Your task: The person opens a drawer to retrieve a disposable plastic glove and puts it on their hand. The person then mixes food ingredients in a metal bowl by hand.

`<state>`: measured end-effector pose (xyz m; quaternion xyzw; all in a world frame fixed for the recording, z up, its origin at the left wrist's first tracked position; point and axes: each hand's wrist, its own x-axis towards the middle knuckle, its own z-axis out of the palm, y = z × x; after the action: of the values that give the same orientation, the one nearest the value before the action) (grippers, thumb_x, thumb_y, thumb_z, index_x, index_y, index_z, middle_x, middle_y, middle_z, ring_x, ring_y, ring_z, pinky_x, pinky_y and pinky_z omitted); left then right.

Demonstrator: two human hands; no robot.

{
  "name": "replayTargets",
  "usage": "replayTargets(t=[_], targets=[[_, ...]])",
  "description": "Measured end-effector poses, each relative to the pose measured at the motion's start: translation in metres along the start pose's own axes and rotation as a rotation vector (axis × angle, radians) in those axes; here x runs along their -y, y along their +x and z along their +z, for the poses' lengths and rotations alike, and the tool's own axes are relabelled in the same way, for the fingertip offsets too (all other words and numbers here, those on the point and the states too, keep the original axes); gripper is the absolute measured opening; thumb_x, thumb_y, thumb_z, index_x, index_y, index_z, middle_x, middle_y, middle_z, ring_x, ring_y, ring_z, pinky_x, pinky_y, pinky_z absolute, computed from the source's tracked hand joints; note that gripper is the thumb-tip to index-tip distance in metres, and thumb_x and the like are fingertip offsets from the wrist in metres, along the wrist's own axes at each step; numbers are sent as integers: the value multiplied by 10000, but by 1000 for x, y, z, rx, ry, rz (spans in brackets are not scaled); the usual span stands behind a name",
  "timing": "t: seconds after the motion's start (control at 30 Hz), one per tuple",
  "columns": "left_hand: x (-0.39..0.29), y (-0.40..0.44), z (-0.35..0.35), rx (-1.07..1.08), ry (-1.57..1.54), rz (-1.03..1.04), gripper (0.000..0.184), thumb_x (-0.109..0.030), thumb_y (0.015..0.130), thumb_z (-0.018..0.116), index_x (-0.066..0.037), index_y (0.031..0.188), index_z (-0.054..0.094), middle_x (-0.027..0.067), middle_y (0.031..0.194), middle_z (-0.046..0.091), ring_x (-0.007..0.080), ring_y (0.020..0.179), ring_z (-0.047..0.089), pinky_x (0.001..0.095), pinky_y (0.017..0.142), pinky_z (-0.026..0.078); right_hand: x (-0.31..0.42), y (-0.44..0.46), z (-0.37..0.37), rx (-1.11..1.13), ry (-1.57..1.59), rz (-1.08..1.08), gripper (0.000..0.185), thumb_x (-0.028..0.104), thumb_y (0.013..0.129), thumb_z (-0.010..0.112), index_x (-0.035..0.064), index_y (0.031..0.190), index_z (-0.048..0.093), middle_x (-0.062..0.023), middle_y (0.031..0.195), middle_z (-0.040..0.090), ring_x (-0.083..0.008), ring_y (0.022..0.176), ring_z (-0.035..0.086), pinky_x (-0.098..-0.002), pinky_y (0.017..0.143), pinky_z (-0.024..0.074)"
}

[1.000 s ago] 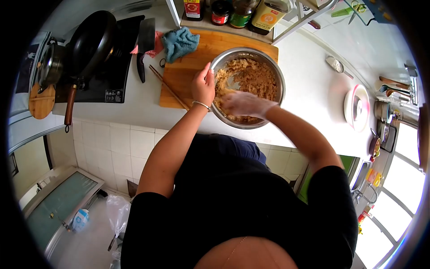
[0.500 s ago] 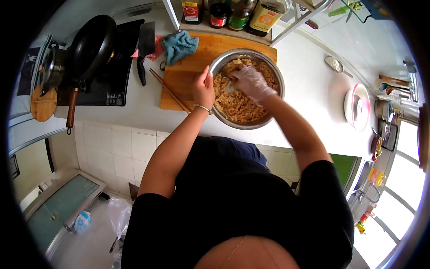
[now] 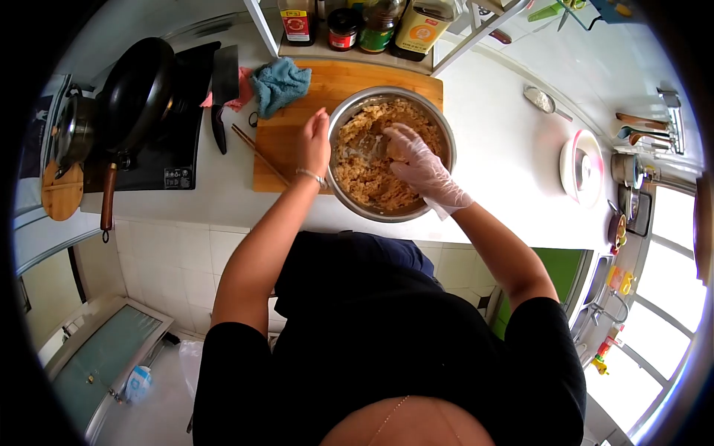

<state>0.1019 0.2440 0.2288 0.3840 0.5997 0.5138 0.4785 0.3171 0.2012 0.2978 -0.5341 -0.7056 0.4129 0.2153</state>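
Observation:
A wide metal bowl (image 3: pixel 451 141) holds a light-brown, lumpy minced mixture (image 3: pixel 364 182), with bare metal showing through at its middle. My right hand (image 3: pixel 428 169), in a clear plastic glove, reaches into the bowl from the right. Its fingers curl around a clump of the mixture. My left hand (image 3: pixel 315 145) is bare, with a bracelet at the wrist. It lies along the outside of the bowl's left rim, fingers stretched out and close together. Under the bowl is a wooden cutting board (image 3: pixel 327 78), with chopsticks (image 3: pixel 260 154) at its left edge.
A teal cloth (image 3: pixel 281 85) lies on the board's upper left corner. Left of it are a cleaver (image 3: pixel 224 78) and a black wok (image 3: pixel 137 93) on the stove. Bottles and jars (image 3: pixel 378 26) stand behind the board. A white basin (image 3: pixel 573 167) sits at the right.
My right hand has drawn back toward me from the far part of the bowl, and its fingers have curled. My left hand's fingers have come off the rim's top. The whole view has shifted slightly.

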Motion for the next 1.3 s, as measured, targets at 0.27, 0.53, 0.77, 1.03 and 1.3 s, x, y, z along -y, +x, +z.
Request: replayTargets(t=[0.27,0.53,0.77,1.03,1.3], targets=[[8,10,4,61,321,147,379,-339,942,538,-16,1112,641,171,968,679,266,852,654,331,763,494,-10,67,27,-327,71,125,326,159,848,597,21,1144,584,-161,1085,592,-282,975,593,-401,871,472],[10,12,5,34,374,205,382,-331,948,515,-6,1105,641,195,969,671,310,877,654,357,766,502,-7,73,60,506,-973,-743,143,128,814,592,78,699,661,-67,779,664,-221,685,639,-343,659,529],[6,5,5,22,291,160,379,-317,926,570,23,1073,648,172,899,690,244,793,664,319,716,500,-31,79,-29,561,-1289,-319,306,256,894,562,82,1139,618,-170,1155,591,-240,1121,565,-323,942,461],[11,-8,12,-71,230,158,361,-298,916,592,31,1053,652,169,848,687,201,741,650,303,699,494,2,60,20,-56,261,499,497,443,919,467,10,1146,556,-218,1132,608,-336,1065,588,-396,922,447],[6,-14,5,-36,254,84,370,-283,931,590,43,1101,636,62,853,683,90,750,576,248,712,471,-51,29,23,207,-716,-417,286,201,815,592,50,1055,632,-203,1131,559,-359,907,612,-508,824,511]])
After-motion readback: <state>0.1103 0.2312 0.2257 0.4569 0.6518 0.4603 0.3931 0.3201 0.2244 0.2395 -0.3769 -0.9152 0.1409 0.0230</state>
